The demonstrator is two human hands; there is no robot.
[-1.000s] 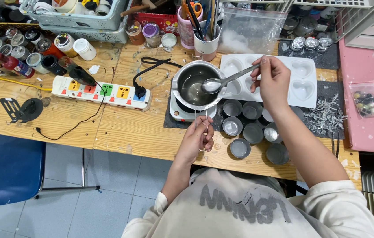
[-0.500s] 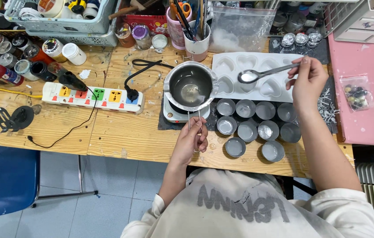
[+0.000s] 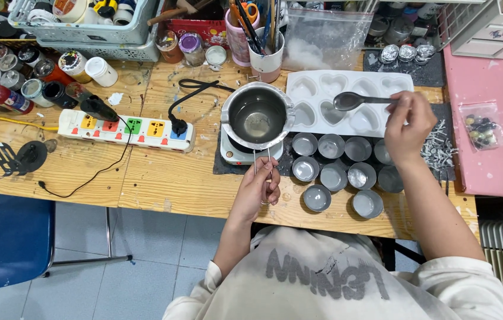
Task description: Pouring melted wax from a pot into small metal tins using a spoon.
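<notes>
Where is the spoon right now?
The spoon is in the right hand, right of the metal pot. Its bowl hangs over the white heart mould, behind the little round tins.

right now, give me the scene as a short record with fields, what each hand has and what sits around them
left hand: left hand in a grip on the wire handle of the metal pot
pot: on a small hot plate, a little liquid inside
right hand: right hand holds a spoon over the white heart mould
tins: small round tins grouped by the pot
left of pot: power strip with a black plug
surface: wooden table
</notes>
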